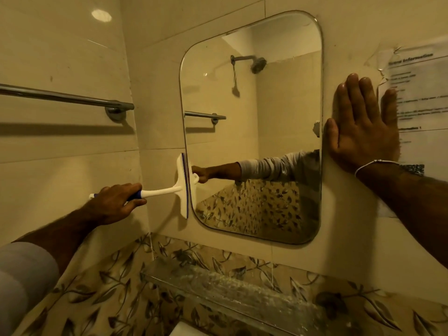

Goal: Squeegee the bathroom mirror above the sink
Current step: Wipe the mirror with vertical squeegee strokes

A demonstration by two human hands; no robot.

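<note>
Nearest, a glass shelf [218, 284] jutted from the wall below the mirror [254, 132]; drips from a stroke would likely land there. The left hand [116, 202] was curled round the handle of the squeegee [183, 187], whose blade stood upright across the mirror's lower left edge, half on tile. Riding over that rim, the blade could skip and leave a streak. The right hand [363, 127] lay flat, fingers straight, on the wall touching the mirror's right edge, partly over a taped notice [421, 93], which it might smear or tear.

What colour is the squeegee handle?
Blue grip, white neck, on the squeegee; head view.
</note>
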